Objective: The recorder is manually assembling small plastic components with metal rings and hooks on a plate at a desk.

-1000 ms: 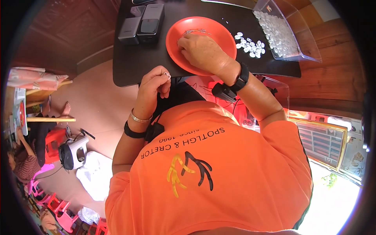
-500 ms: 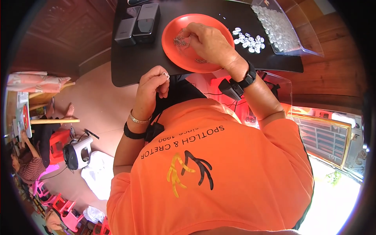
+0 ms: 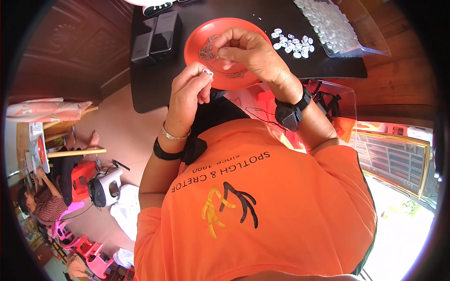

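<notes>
Left hand (image 3: 187, 93): thumb and index clamped on a small white plastic piece with holes (image 3: 208, 73), at the near left edge of a round red-orange plastic plate (image 3: 194, 37). Right hand (image 3: 253, 52) above the plate, thumb and index bent toward each other; can't tell if anything sits between the tips. Thin grey metal pieces (image 3: 207, 49) lie in the plate, mostly heaped left. Loose white oval plastic pieces (image 3: 294, 45) on the black tabletop (image 3: 152, 89) right of the plate, near a clear plastic bin (image 3: 368, 38) holding many translucent pieces
</notes>
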{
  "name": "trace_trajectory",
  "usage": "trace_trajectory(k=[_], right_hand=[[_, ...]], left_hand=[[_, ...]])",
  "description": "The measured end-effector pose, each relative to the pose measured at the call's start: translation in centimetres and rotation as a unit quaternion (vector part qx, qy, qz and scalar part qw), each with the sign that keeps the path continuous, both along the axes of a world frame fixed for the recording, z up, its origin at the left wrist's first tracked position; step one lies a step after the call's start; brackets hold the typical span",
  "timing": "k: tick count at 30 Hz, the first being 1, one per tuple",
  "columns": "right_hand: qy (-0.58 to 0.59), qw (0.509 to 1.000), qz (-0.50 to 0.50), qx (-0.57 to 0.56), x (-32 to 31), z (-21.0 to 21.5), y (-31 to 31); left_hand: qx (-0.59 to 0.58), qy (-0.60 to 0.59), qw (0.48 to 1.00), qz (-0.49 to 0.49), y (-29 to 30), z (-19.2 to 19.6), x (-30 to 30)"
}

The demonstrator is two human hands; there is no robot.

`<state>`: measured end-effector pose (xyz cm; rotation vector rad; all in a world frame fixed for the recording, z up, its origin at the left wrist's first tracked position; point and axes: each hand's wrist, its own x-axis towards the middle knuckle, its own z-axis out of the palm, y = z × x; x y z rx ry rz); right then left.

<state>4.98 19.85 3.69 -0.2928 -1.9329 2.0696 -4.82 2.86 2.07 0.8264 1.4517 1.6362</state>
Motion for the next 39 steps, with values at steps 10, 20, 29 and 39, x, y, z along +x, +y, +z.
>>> trace_trajectory(k=[10, 20, 29, 39], right_hand=[[0.082, 0.996, 0.030, -0.022, 0.3, -0.6, -2.1], [0.087, 0.996, 0.026, 0.009, 0.3, -0.8, -2.0], [0.101, 0.993, 0.062, -0.018, 0.3, -1.2, -2.5], [0.080, 0.997, 0.015, -0.017, 0.5, -1.2, -2.5]], left_hand=[[0.020, 0.036, 0.999, 0.023, 0.4, 0.8, 1.1], [0.002, 0.080, 0.997, 0.023, -0.1, 1.2, 0.9], [-0.002, 0.098, 0.995, 0.014, -0.1, 1.0, 0.8], [-0.019, 0.095, 0.995, 0.021, 0.1, 0.9, 1.0]])
